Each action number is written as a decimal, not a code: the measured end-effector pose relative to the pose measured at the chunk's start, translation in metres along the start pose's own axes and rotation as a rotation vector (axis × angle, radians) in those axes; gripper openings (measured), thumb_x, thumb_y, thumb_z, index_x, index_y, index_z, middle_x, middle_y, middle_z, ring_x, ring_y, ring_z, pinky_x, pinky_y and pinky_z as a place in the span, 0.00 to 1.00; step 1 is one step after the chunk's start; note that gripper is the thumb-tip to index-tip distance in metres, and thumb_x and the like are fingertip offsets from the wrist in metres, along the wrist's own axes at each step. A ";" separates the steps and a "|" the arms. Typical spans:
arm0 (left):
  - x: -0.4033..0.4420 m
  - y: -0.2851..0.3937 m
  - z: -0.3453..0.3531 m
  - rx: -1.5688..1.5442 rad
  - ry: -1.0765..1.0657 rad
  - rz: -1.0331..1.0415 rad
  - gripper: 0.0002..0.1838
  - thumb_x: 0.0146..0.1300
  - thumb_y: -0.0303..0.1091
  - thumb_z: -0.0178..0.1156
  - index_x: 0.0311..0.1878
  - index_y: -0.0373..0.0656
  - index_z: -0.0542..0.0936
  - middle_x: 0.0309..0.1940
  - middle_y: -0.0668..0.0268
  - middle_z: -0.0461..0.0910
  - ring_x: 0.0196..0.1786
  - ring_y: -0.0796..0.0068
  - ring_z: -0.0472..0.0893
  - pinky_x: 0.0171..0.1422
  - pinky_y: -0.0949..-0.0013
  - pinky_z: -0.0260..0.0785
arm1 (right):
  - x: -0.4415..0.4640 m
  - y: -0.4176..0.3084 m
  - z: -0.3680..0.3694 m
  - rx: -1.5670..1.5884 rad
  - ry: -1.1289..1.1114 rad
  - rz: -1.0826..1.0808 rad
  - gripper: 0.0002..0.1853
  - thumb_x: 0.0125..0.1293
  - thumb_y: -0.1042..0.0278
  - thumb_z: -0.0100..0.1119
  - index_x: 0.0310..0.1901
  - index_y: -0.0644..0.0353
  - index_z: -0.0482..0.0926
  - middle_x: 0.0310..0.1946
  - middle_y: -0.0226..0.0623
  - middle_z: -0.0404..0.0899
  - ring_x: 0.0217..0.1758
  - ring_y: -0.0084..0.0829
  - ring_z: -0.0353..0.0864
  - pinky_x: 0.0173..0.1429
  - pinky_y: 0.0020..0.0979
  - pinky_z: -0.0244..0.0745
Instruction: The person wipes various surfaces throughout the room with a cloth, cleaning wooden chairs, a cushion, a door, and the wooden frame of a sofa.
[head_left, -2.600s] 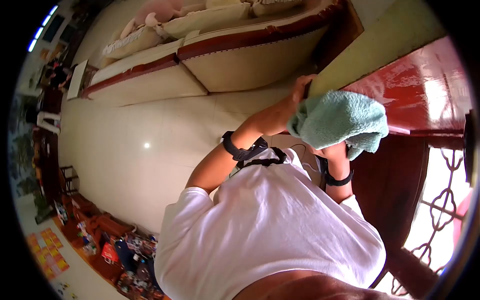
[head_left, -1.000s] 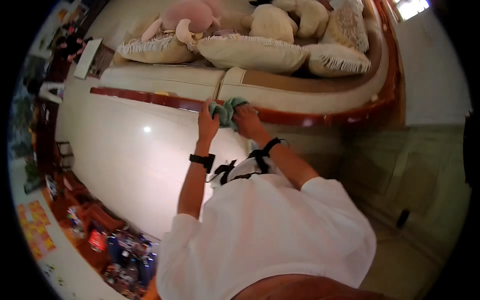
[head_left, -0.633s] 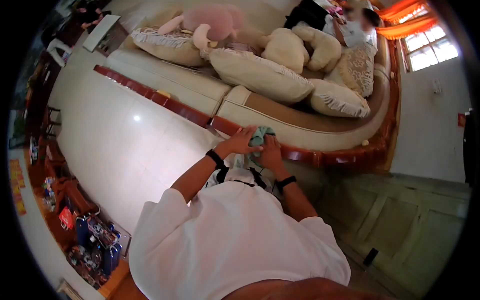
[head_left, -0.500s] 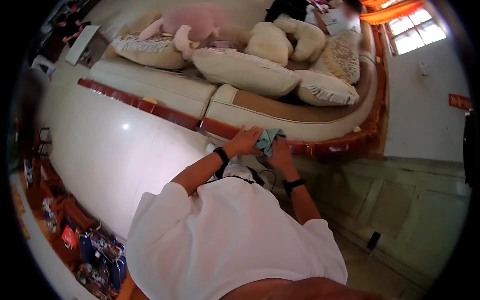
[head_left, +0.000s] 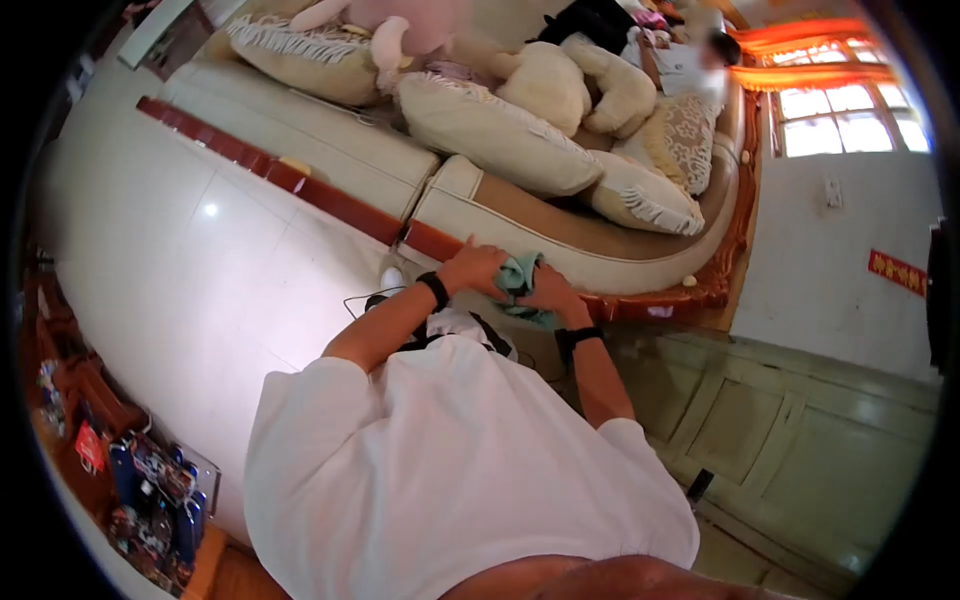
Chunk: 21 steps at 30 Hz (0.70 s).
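A crumpled green cloth [head_left: 517,275] is bunched between my two hands at the sofa's dark red wooden edge [head_left: 435,243]. My left hand [head_left: 474,270] is closed on the cloth's left side, its fingers reaching over the wood. From the right, my right hand [head_left: 552,291] grips the same cloth, and part of it hangs below that hand. Both wrists wear black bands. Just beyond the hands lies the cream and brown sofa seat [head_left: 520,222].
Cushions [head_left: 490,130] and a pink plush toy [head_left: 400,25] lie on the sofa. A person [head_left: 685,70] is at its far end. Green panelled doors [head_left: 740,420] stand at right. Bags and bottles [head_left: 160,490] crowd the lower left. A thin cable runs by my feet.
My view has turned, so the sofa and window sit differently. Both hands have shifted slightly left in view with the cloth, and the right hand now covers more of it.
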<state>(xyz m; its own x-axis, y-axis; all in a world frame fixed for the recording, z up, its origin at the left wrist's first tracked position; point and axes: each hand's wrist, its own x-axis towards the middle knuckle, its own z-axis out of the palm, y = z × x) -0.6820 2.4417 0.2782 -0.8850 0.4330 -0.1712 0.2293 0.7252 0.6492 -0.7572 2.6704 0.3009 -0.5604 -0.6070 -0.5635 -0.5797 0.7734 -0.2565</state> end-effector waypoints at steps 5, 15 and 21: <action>-0.059 -0.071 -0.010 0.229 0.246 -0.175 0.56 0.36 0.75 0.68 0.63 0.41 0.70 0.62 0.58 0.74 0.70 0.58 0.69 0.73 0.29 0.46 | 0.062 -0.081 -0.030 -0.068 -0.146 -0.142 0.43 0.41 0.37 0.73 0.52 0.68 0.79 0.54 0.57 0.76 0.57 0.50 0.76 0.62 0.42 0.73; -0.134 -0.157 -0.015 0.498 0.345 -0.412 0.59 0.38 0.66 0.73 0.69 0.37 0.64 0.71 0.53 0.64 0.76 0.54 0.59 0.77 0.32 0.37 | 0.144 -0.170 -0.005 -0.080 0.191 -0.280 0.46 0.48 0.27 0.65 0.47 0.72 0.80 0.52 0.59 0.77 0.57 0.52 0.76 0.62 0.43 0.73; -0.117 -0.150 -0.012 0.230 0.268 -0.474 0.67 0.36 0.71 0.72 0.75 0.41 0.55 0.75 0.51 0.54 0.79 0.41 0.46 0.78 0.33 0.28 | 0.078 -0.143 -0.007 -0.221 0.147 -0.283 0.48 0.51 0.30 0.62 0.60 0.71 0.74 0.65 0.60 0.67 0.66 0.56 0.68 0.71 0.47 0.64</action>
<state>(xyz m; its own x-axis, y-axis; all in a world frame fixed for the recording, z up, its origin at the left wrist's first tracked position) -0.6176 2.2759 0.2095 -0.9771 -0.0949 -0.1905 -0.1602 0.9172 0.3648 -0.7219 2.5111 0.2989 -0.4298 -0.8226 -0.3723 -0.8279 0.5236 -0.2011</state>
